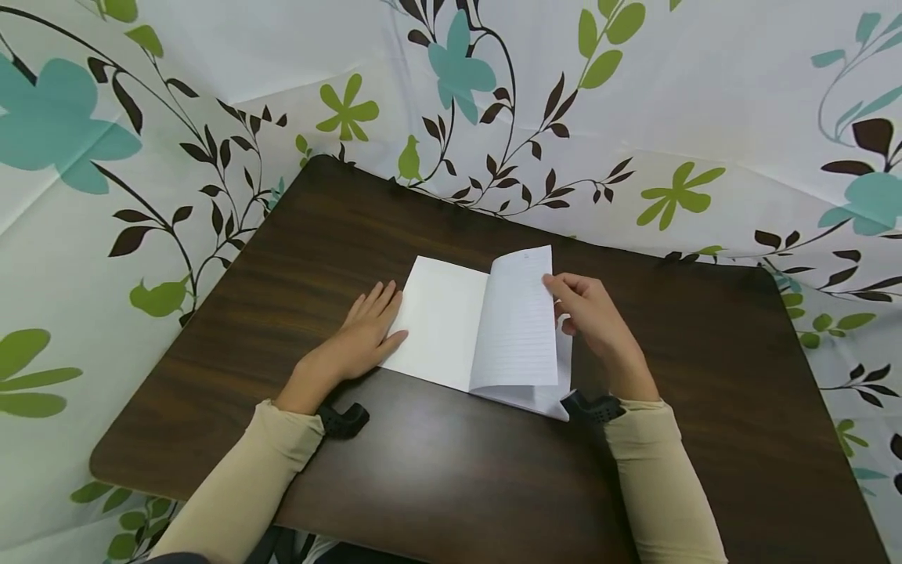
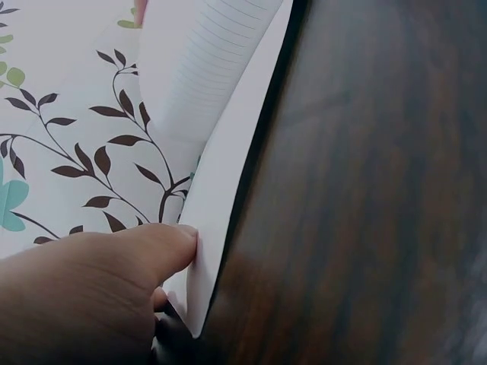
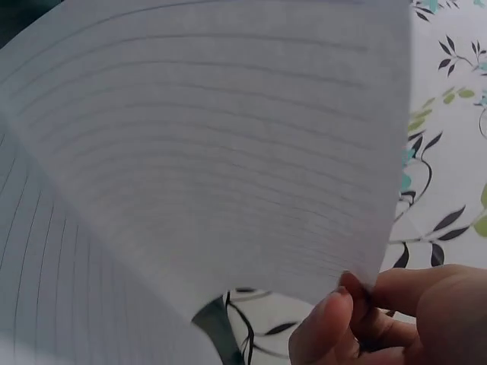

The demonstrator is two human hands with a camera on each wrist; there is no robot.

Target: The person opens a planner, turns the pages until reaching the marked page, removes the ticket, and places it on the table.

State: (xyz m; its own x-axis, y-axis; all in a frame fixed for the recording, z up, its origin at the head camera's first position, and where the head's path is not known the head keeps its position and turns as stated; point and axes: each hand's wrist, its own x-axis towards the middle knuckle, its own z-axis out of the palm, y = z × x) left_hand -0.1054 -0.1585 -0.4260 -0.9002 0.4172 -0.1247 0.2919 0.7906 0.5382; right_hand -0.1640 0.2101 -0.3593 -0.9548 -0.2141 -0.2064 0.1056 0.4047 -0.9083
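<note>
An open notebook (image 1: 437, 321) lies on the dark wooden table, its left side blank white. My left hand (image 1: 355, 337) rests at the notebook's left edge, fingers straight, with the thumb over the blank side. In the left wrist view that thumb (image 2: 163, 251) touches the white cover near its corner. A lined page (image 1: 517, 329) stands raised and curved, partly hiding the pages under it. At its upper outer edge, my right hand (image 1: 595, 309) pinches the sheet between thumb and fingers. The right wrist view shows the pinched lined sheet (image 3: 228, 152) bowed up from the lined page below.
The dark wood-grain tabletop (image 1: 437, 462) stretches around the notebook. A white curtain (image 1: 564, 102) with leaf, flower and bird prints hangs behind the table and along its sides. A black wrist device (image 1: 345, 421) sits on each forearm, the right one close to the notebook's lower corner.
</note>
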